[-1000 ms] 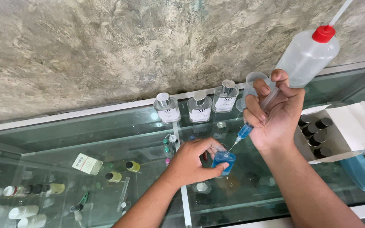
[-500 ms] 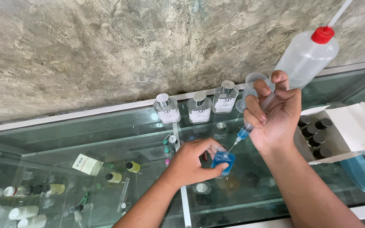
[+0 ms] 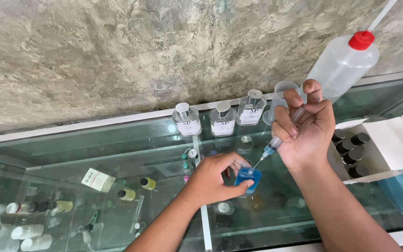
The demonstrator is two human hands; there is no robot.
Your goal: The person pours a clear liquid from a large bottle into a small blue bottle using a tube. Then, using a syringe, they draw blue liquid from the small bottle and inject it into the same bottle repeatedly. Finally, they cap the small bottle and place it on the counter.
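Syringe (image 3: 276,142) plunger deeper (2 hands gripping)

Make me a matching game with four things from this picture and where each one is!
Things:
1. syringe
2. small blue bottle
3. three clear bottles
4. squeeze bottle with red cap

Places:
A. in a row by the wall
B. in the right hand
C. far right, leaning on the wall
D. in the left hand

Pairs: 1-B, 2-D, 3-A, 4-C

Soft daylight fills my view; the glass surface (image 3: 131,135) shines with pale glare, and everything looks sharp.
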